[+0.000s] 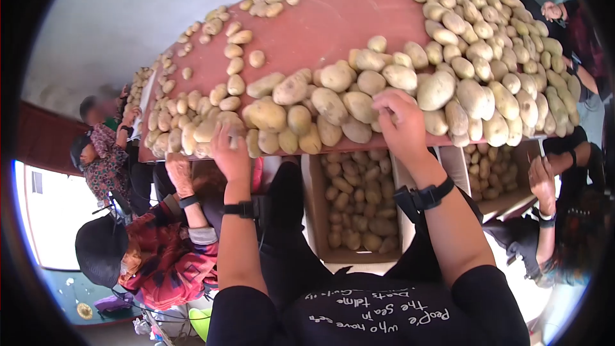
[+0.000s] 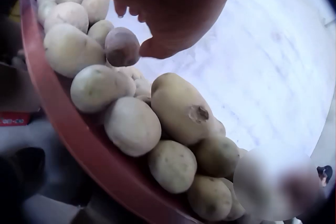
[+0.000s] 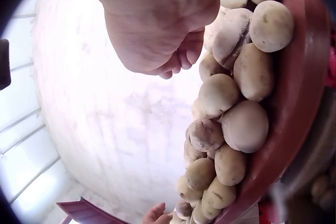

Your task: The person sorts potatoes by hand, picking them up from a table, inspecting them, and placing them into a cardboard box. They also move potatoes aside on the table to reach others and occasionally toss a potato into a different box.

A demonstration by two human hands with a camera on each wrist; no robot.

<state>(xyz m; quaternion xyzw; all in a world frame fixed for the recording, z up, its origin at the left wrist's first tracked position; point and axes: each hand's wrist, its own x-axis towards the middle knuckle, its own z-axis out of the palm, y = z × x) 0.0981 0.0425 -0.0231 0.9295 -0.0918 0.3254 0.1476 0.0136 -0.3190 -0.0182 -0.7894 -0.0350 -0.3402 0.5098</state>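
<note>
black shirt [image 1: 378, 314] reads "people who have seen the sea".

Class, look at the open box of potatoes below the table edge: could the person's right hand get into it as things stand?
Probably yes: the box is open-topped, and nothing lies between it and the right hand on the potatoes above.

Head overhead; wrists close underneath potatoes [image 1: 359, 106]

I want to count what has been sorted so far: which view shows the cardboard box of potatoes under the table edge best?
The head view: the cardboard box lies open below the table edge between the left hand and right hand, potatoes visible inside. The left wrist view does not show it; the right wrist view gives only a blur at its lower right corner.
</note>
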